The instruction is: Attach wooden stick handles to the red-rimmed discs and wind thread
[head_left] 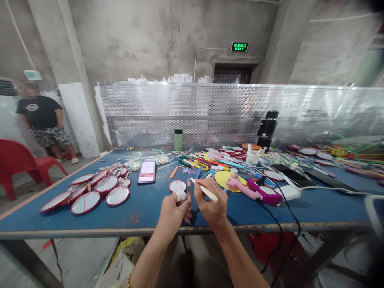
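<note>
My left hand (pixel 171 211) is closed around a thin flat strip (pixel 189 189) that stands upright. Something small and white (pixel 180 195) sits at its fingers, too unclear to name. In my right hand (pixel 212 202) is a cream-white pen-like tool (pixel 207 190), gripped as one holds a pen. Its tip points left, close to the top of the strip; whether they touch I cannot tell. Just beyond my left hand lies a small round red-rimmed mirror (pixel 177 186), partly covered by it.
Several red-rimmed mirrors (pixel 85 203) are piled at the left, near a phone (pixel 147 172). A green bottle (pixel 178 140) and black flask (pixel 268 130) stand behind. On the right lie a pink-purple glue gun (pixel 264 192), cables and a yellow disc (pixel 223 178). A person (pixel 40 112) stands far left.
</note>
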Available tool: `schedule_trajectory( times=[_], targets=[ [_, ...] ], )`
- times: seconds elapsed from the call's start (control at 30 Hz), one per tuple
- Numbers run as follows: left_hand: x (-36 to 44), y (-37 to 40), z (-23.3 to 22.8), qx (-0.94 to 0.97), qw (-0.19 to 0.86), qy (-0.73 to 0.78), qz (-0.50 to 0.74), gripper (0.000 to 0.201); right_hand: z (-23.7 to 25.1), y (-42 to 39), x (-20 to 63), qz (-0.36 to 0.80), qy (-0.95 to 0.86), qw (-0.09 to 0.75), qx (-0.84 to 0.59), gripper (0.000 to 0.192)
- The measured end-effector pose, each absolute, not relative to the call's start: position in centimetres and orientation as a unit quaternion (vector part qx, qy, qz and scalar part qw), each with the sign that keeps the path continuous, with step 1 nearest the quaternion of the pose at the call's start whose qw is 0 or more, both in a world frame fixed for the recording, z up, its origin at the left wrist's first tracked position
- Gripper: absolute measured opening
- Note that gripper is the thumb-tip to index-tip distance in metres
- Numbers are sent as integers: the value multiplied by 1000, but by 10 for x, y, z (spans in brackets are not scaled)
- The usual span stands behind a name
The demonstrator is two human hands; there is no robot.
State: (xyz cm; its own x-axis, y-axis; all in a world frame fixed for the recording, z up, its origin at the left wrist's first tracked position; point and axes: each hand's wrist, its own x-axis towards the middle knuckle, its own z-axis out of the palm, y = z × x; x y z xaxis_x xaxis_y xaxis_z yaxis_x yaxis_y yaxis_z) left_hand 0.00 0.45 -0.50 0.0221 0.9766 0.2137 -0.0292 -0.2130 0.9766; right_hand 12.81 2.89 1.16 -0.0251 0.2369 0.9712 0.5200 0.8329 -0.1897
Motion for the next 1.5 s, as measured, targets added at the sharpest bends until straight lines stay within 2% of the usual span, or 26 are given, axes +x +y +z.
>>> schedule_trajectory(
  times=[0.67, 0.87, 1.2, 1.27, 1.33, 1.37, 1.43, 1.5],
  targets=[
    [3, 3, -1, 529, 473, 425, 562, 30, 11, 29, 129, -109, -716, 635, -270, 13],
    [2, 4, -3, 532, 470, 431, 557, 26, 13, 28, 130, -128, -680, 665, -282, 11],
    [0, 2, -7, 555, 456, 429, 548, 22, 38, 28, 151, -65, -700, 646, -298, 14],
    [-1, 1, -9, 574, 448, 432, 531, 21, 52, 41, 159, -66, -724, 614, -307, 14],
    [-1, -1, -10, 585, 448, 438, 515, 20, 65, 62, 163, -101, -771, 547, -310, 14],
    [-2, -2, -11, 586, 450, 439, 511, 20, 70, 74, 162, -132, -792, 505, -317, 14],
    [-2, -3, -10, 575, 458, 437, 518, 22, 77, 100, 156, -184, -849, 342, -358, 19],
    [-3, -5, -7, 555, 464, 439, 533, 24, 77, 125, 145, -187, -876, 266, -355, 20]
  ],
)
